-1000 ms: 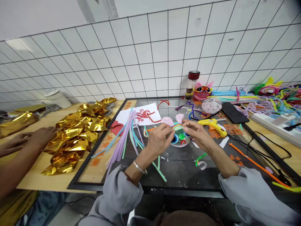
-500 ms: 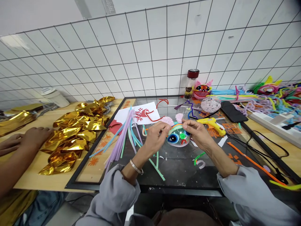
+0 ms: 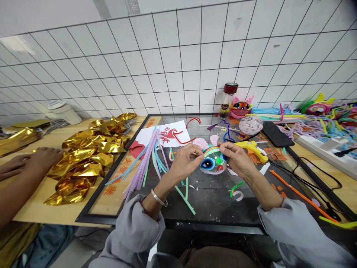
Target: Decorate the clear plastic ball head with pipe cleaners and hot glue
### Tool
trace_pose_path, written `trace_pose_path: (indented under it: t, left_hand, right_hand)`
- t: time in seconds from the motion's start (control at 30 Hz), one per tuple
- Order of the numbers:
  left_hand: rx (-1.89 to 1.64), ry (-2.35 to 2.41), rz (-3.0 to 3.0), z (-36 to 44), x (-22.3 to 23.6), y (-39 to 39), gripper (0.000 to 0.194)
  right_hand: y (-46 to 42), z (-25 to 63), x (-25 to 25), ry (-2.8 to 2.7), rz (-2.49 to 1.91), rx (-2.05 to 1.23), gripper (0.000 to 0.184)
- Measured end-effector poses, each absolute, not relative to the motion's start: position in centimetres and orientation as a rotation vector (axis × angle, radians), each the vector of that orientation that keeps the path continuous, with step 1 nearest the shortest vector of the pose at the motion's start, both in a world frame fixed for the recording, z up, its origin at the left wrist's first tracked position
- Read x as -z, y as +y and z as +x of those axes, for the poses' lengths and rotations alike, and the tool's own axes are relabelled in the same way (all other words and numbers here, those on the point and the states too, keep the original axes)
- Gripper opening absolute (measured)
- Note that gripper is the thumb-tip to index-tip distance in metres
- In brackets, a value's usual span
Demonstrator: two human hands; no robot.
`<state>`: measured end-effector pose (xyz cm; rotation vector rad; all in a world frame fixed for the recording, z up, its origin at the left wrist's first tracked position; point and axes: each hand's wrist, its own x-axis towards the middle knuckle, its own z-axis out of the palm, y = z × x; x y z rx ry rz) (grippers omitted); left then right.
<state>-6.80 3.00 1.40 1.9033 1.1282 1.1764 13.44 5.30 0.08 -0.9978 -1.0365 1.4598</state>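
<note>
Head view: between my hands sits the clear, big-eyed face [image 3: 214,163], pink frills [image 3: 200,143] just above it. My right hand [image 3: 237,158] pinches its upper edge; my left hand [image 3: 187,162] is at the opposite edge, thumb and forefinger bent close, though whether they grip I cannot tell. I judge I'm settling the coloured strips [image 3: 211,149] across its top, which calls for light, even pressure next.
</note>
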Motion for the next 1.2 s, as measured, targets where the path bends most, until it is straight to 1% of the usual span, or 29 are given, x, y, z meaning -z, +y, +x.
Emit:
trace_pose_path:
  t: [0.37, 0.73, 1.2]
  left_hand:
    - [-1.085, 1.183, 1.957, -7.04, -1.68, 2.94, 0.012]
    - [-1.127, 1.136, 1.962, -7.09, -1.15, 3.28, 0.011]
    - [-1.162, 1.250, 1.983, -6.55, -1.52, 2.91, 0.011]
  right_hand:
    - [5.47, 13.42, 0.22, -0.985, -0.992, -1.473, 0.041]
    - [5.36, 13.41, 0.01, -1.004, -0.983, -1.467, 0.040]
    - [5.39, 13.32, 0.29, -1.013, -0.965, -1.418, 0.037]
